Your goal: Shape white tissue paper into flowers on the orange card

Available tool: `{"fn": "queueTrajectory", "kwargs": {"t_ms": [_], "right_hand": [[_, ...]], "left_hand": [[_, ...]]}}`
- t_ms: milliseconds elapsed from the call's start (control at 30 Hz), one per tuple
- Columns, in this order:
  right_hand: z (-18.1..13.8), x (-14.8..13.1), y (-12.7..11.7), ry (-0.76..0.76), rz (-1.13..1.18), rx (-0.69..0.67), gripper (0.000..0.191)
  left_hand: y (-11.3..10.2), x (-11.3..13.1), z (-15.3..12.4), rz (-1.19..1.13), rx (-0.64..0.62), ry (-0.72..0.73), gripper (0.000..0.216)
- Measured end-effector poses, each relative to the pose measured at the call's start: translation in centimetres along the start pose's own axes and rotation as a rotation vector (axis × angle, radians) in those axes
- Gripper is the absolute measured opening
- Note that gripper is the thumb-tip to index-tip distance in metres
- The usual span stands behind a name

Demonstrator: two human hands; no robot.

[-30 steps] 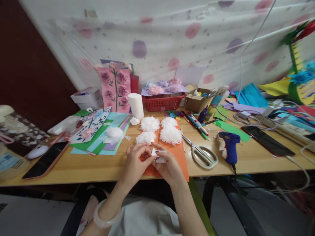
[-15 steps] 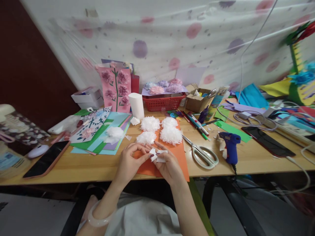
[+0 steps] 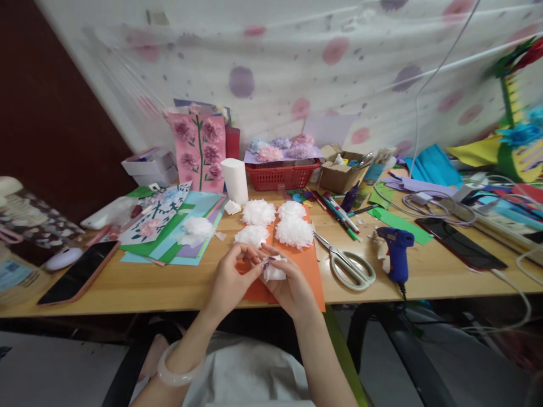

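My left hand (image 3: 231,280) and my right hand (image 3: 288,285) meet over the near edge of the wooden table (image 3: 148,288), both pinching a small white tissue-paper piece (image 3: 274,271). The hands hover above an orange paper sheet (image 3: 305,271). Just beyond them lie several fluffy white tissue flowers (image 3: 294,232), and another white flower (image 3: 197,229) rests on a stack of coloured paper (image 3: 169,249) to the left.
Scissors (image 3: 350,268) and a blue glue gun (image 3: 396,254) lie right of the orange sheet. A red basket (image 3: 282,175), a white cup (image 3: 235,181), a pink flower card (image 3: 199,150), pens (image 3: 339,212) and a cardboard box (image 3: 339,175) stand behind. Phones lie at left (image 3: 78,274) and right (image 3: 460,243).
The fingers of both hands have shifted on the white paper piece, which looks more bunched now. The hands stay in the same spot.
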State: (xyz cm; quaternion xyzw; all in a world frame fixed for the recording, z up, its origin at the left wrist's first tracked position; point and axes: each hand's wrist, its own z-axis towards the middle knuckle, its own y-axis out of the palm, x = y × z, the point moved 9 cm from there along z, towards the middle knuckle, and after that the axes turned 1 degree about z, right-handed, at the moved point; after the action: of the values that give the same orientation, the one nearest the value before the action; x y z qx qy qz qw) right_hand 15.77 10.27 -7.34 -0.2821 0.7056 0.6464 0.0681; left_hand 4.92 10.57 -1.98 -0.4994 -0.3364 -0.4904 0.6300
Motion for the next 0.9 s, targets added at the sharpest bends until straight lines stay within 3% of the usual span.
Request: {"fn": "queueTrajectory", "kwargs": {"t_ms": [333, 533, 600, 900], "right_hand": [[0.0, 0.2, -0.2, -0.021, -0.023, -0.008, 0.048], [-0.2, 0.0, 0.3, -0.020, -0.033, -0.030, 0.052], [-0.1, 0.0, 0.2, -0.022, -0.035, -0.017, 0.053], [0.1, -0.1, -0.2, -0.050, -0.061, -0.025, 0.052]], "left_hand": [[-2.2, -0.9, 0.5, 0.000, 0.136, 0.000, 0.015], [-0.6, 0.5, -0.6, 0.214, -0.015, 0.117, 0.011], [-0.4, 0.8, -0.7, 0.226, -0.010, 0.135, 0.013], [-2.0, -1.6, -0.1, 0.012, 0.088, -0.092, 0.024]]}}
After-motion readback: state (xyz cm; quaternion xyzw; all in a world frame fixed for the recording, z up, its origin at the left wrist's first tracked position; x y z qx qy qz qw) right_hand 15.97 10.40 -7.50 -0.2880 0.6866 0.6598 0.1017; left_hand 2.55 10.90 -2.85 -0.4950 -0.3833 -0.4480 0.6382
